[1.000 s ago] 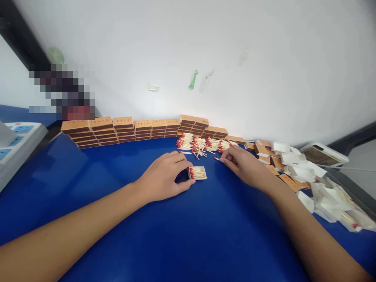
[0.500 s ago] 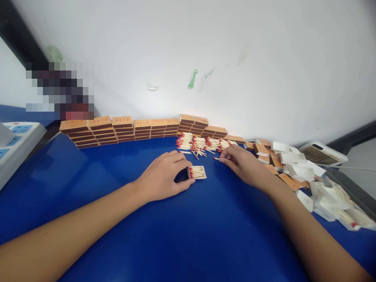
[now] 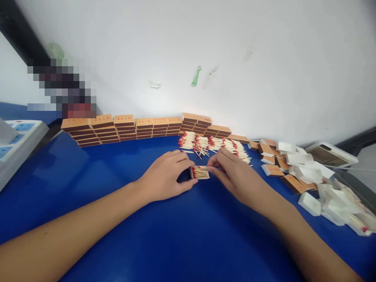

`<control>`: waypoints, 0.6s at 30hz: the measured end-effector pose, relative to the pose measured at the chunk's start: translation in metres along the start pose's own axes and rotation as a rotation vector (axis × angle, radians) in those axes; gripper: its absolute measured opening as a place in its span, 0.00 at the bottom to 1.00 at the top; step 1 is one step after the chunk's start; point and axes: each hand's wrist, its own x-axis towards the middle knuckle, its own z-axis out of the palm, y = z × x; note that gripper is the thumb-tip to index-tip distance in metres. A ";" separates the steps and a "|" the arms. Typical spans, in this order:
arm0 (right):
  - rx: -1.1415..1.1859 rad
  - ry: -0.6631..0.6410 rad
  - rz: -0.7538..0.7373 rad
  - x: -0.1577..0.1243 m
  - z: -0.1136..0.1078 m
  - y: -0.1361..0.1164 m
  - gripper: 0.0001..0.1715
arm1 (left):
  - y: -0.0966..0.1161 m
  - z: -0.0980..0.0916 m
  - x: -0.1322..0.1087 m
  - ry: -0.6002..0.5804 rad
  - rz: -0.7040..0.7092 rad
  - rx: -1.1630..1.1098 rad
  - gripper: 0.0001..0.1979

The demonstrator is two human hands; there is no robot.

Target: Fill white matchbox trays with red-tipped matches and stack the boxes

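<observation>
Just right of the left hand [image 3: 169, 176], on the blue table [image 3: 176, 243], sits a tray [image 3: 203, 179] of matches [image 3: 200, 173], their red heads toward that hand, its thumb and fingers gripping the tray's left end. At the tray's other end, the right hand [image 3: 235, 174] pinches a single match [image 3: 202, 168] between thumb and fingertips, its head pointing toward the left hand. Beyond both hands lies a match pile [image 3: 188, 141], with stacked boxes [image 3: 143, 127] behind it and past the left hand, while loose boxes [image 3: 293, 184] and white trays [image 3: 309, 203] lie scattered right of the right hand.
</observation>
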 end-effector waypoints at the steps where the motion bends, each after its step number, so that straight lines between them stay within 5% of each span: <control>1: -0.004 0.001 -0.015 0.000 0.002 -0.004 0.07 | 0.000 0.000 0.000 0.001 0.001 0.001 0.10; 18: 0.024 -0.036 0.004 -0.002 0.006 -0.001 0.05 | 0.000 0.000 -0.001 -0.007 -0.010 0.007 0.12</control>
